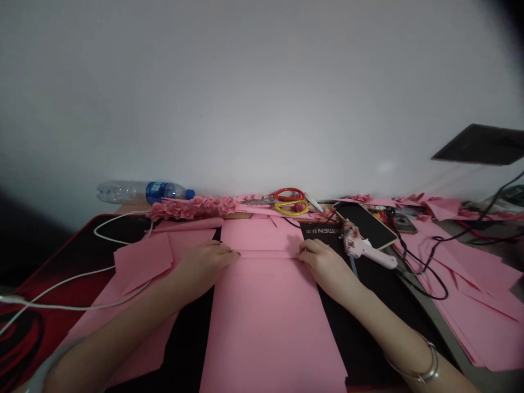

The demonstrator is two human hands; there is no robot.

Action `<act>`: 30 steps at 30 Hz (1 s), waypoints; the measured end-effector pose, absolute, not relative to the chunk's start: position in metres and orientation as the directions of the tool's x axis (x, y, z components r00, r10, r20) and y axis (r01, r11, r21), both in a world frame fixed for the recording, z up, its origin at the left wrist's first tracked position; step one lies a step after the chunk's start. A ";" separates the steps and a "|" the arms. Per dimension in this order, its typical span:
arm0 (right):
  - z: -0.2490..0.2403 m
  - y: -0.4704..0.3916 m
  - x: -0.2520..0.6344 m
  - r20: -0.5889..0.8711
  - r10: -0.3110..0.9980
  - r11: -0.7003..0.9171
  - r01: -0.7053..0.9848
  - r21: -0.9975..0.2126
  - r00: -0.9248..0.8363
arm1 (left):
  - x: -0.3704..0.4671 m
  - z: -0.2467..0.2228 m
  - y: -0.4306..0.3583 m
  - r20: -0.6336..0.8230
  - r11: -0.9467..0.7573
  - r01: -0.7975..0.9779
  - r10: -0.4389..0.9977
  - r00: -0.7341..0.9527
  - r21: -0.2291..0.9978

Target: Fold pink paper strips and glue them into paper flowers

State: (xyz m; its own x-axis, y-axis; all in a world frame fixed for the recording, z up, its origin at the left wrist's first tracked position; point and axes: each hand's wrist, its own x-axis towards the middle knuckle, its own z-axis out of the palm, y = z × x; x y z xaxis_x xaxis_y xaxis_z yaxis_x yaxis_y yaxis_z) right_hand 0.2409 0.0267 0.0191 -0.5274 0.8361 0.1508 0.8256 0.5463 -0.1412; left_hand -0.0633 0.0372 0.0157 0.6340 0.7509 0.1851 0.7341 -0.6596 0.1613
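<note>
A long pink paper sheet (270,322) lies in the middle of the dark mat, with a narrow rolled or folded band (268,254) across its upper part. My left hand (208,265) has its fingers closed on the left end of that band. At the band's right end, my right hand (325,267) pinches the paper between thumb and fingers. Beyond the band, more pink paper (262,232) reaches toward the wall.
Scissors (290,206), paper flowers (196,207) and a plastic bottle (147,192) lie along the wall. A glue gun (364,248), a phone (368,224) and black cables are right; pink sheets (470,295) lie far right. White cables (69,307) cross pink paper at left.
</note>
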 end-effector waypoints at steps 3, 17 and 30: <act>0.007 0.013 0.234 0.157 0.811 0.576 0.817 -0.038 -0.564 | -0.057 0.014 0.024 0.169 -0.670 0.739 0.737 0.654 0.064; 0.004 0.002 0.186 0.122 0.795 0.606 0.784 -0.131 -0.594 | -0.011 -0.008 0.024 0.210 -0.722 0.676 0.691 0.691 0.151; -0.003 0.005 0.246 0.229 0.823 0.560 0.811 -0.168 -0.520 | -0.066 0.008 0.026 0.084 -0.571 0.784 0.818 0.570 0.242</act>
State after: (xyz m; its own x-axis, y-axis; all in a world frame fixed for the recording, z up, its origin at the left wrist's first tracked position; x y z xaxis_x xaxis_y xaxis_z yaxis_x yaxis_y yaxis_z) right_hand 0.2460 0.0051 -0.0030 -0.5205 0.8225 0.2294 0.8112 0.5601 -0.1679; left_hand -0.0665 0.0262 0.0076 0.5697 0.8176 0.0840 0.7843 -0.5713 0.2417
